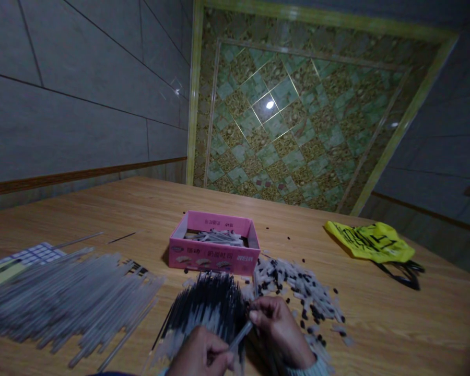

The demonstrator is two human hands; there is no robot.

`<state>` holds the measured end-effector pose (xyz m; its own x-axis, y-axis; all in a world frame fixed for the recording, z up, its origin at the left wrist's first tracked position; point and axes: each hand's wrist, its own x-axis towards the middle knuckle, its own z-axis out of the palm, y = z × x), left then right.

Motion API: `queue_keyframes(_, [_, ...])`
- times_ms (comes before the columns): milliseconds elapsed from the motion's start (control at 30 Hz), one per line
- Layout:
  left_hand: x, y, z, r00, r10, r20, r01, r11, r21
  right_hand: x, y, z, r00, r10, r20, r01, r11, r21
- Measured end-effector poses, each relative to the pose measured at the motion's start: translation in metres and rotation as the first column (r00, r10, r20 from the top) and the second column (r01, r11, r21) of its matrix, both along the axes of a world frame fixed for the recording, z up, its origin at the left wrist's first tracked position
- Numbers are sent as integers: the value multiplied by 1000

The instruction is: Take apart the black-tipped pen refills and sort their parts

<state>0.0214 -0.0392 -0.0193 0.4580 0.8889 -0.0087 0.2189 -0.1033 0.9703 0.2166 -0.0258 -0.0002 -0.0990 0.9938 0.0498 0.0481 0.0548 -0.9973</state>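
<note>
Between my two hands runs a short, thin translucent tube (242,336), tilted up to the right. My left hand (201,352) is closed around its lower end. The fingertips of my right hand (279,326) pinch the upper end; whether a small cap sits there is hidden. Just behind my hands lies a bundle of thin black sticks (207,295), some with pale translucent sleeves on their near part. To the right of it, a loose pile of small black and whitish pieces (297,284) spreads over the table, close to my right hand.
Long translucent tubes (78,297) lie heaped at the left, beside a blue checked cloth (47,253). A pink box (213,258) holding several thin pieces stands behind the bundle. On the right of the wooden table (141,201) rests a yellow bag (372,241) with black straps.
</note>
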Motion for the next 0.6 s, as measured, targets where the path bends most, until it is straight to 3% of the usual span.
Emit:
queue_keyframes(233, [2, -1, 9, 985, 146, -87, -120, 960, 254, -12, 0, -4, 991, -87, -106, 74, 990, -123])
queue_keyframes(333, [-12, 6, 23, 939, 312, -148, -246, 905, 347, -17, 2, 0, 964, -189, -188, 173, 980, -99])
queue_keyframes(367, [-20, 10, 27, 904, 406, -131, -338, 869, 362, -18, 3, 3, 945, -241, -220, 229, 970, -79])
queue_keyframes(433, [-38, 18, 31, 785, 596, -168, -483, 759, 435, -16, 8, 11, 894, -352, -276, 361, 932, -19])
queue_keyframes(500, [-57, 26, 27, 589, 729, -349, -484, 664, 570, -13, 16, 21, 854, -418, -309, 454, 890, 51])
queue_keyframes(567, [-70, 33, 19, 401, 784, -473, -455, 619, 640, -11, 30, 31, 843, -432, -320, 486, 867, 111])
queue_keyframes(600, [-74, 35, 14, 346, 779, -524, -448, 627, 637, -11, 39, 35, 847, -428, -315, 486, 864, 133])
